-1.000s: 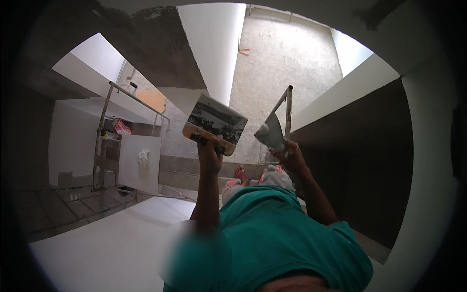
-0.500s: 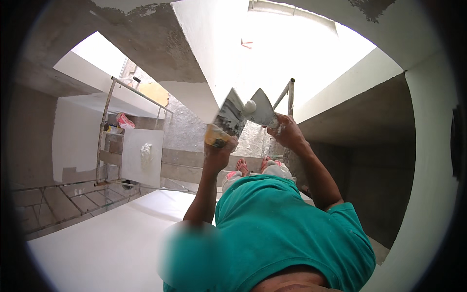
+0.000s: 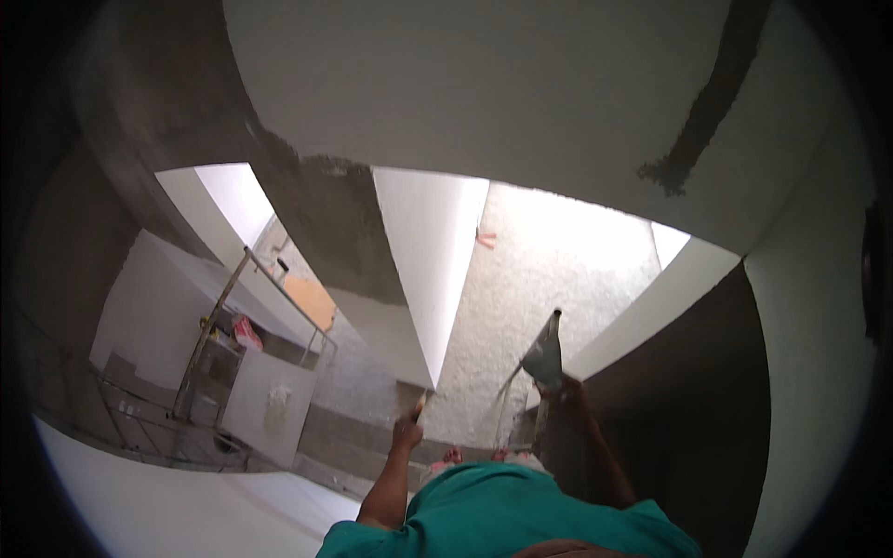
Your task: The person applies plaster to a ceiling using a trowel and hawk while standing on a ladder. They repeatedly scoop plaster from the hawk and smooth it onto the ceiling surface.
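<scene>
My left hand [image 3: 406, 433] is closed around the handle of a putty knife [image 3: 419, 409], seen nearly edge-on below the corner of a white-coated wall [image 3: 433, 279]. Further right, my right hand [image 3: 564, 391] grips a second putty knife [image 3: 543, 358], its grey, widening blade pointing up and a little left. The two blades stand apart from each other. Motion blur and dim light hide whether any white paste is on either blade. A pale board [image 3: 251, 395] at the left carries a heap of white paste [image 3: 278, 404], out of touch with both hands.
Metal scaffold rails [image 3: 212, 325] stand at the left, with a red-and-white bag [image 3: 246, 332] beside them. Overhead spans a white-coated surface [image 3: 465, 93] with a dark bare strip [image 3: 707, 112]. A metal post [image 3: 557, 316] rises behind the right blade. My bare feet [image 3: 453, 456] are below.
The view has tilted upward, showing more of the overhead surface. My hands have moved apart; the two blades, earlier close together with a white lump between them, are now separated.
</scene>
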A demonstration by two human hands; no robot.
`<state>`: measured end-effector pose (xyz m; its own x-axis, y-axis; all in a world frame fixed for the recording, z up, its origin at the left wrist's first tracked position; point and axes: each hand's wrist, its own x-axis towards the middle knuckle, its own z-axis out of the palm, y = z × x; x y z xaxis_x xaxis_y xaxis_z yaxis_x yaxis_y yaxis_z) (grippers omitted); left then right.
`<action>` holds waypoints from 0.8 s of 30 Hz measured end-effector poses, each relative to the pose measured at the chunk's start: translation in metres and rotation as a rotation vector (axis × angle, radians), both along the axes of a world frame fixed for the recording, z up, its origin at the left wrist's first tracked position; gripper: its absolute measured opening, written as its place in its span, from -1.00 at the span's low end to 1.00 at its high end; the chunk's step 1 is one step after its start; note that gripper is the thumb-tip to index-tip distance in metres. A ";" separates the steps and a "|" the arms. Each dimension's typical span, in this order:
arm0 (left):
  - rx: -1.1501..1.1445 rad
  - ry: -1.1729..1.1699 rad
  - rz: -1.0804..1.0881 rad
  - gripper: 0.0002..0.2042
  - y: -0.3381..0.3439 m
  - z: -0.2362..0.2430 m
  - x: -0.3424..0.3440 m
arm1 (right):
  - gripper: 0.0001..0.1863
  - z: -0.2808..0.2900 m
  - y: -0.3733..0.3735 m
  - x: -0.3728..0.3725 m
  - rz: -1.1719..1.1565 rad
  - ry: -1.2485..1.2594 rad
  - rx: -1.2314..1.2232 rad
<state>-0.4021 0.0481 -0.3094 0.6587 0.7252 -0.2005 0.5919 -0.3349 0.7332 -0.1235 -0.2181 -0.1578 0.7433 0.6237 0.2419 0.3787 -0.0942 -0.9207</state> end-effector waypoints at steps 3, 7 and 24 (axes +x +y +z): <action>-0.274 0.557 -0.104 -0.53 -0.004 -0.067 -0.084 | -0.74 0.022 -0.025 -0.032 -0.067 0.194 -0.227; -0.788 1.170 0.057 -0.61 -0.006 -0.114 -0.171 | -0.74 -0.021 -0.035 -0.055 -0.106 0.279 -0.245; -0.526 0.703 0.126 -0.64 0.034 -0.010 -0.064 | -0.64 -0.024 0.007 -0.070 -0.313 -0.070 -0.438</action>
<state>-0.4663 0.0823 -0.3196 0.1786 0.4845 -0.8564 0.9732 0.0412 0.2263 -0.1935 -0.2109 -0.1818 0.9012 0.4286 0.0649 0.3301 -0.5816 -0.7435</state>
